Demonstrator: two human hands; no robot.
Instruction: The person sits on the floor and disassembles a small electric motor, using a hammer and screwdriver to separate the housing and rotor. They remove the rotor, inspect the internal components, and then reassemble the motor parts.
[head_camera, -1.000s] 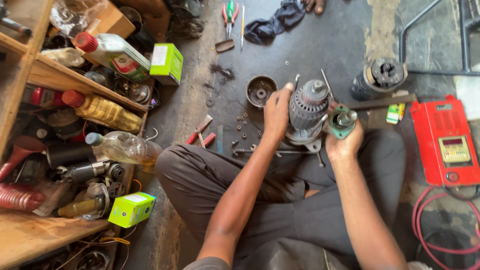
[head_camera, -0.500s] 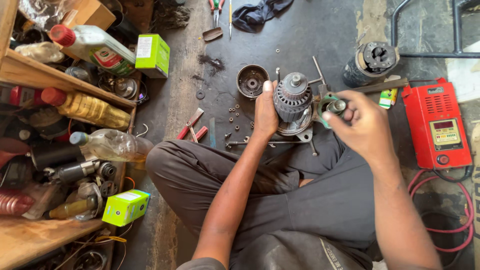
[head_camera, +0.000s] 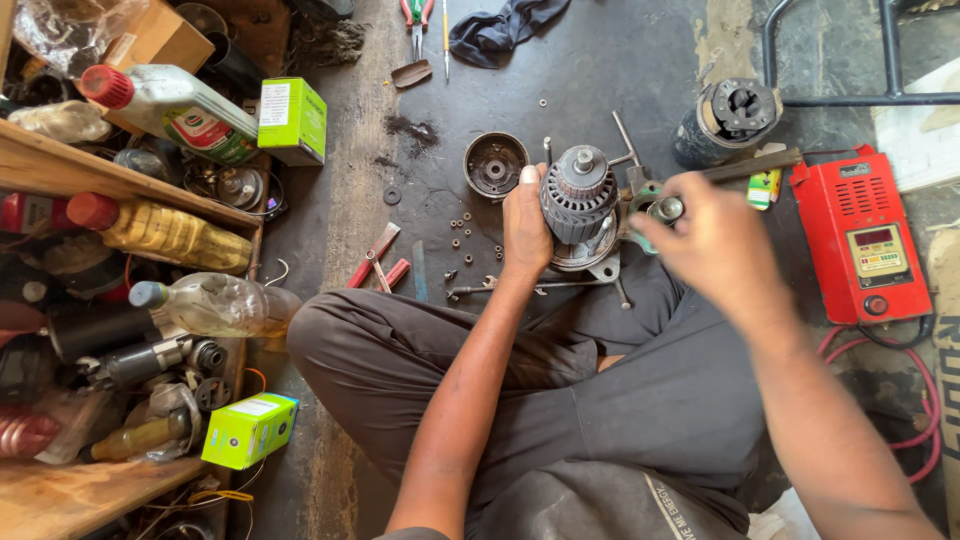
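Observation:
I sit cross-legged on a dark floor. My left hand (head_camera: 526, 228) grips the side of a grey ribbed motor rotor assembly (head_camera: 578, 200) standing upright on its metal housing between my knees. My right hand (head_camera: 712, 245), blurred, is closed around a small round metal part with a green piece (head_camera: 660, 209) just right of the rotor. A round metal end cover (head_camera: 495, 164) lies on the floor to the left of the rotor, and small nuts and washers (head_camera: 465, 235) are scattered below it.
A red meter box (head_camera: 862, 236) with red cables sits at right. Another motor body (head_camera: 730, 118) lies behind. Wooden shelves (head_camera: 100, 180) at left hold oil bottles and parts; green boxes (head_camera: 292, 120) stand nearby. Pliers, a cloth and red-handled tools lie on the floor.
My right hand has risen from beneath the rotor's right side and now holds the small part beside it. The left hand keeps its grip on the rotor. The camera view has shifted slightly.

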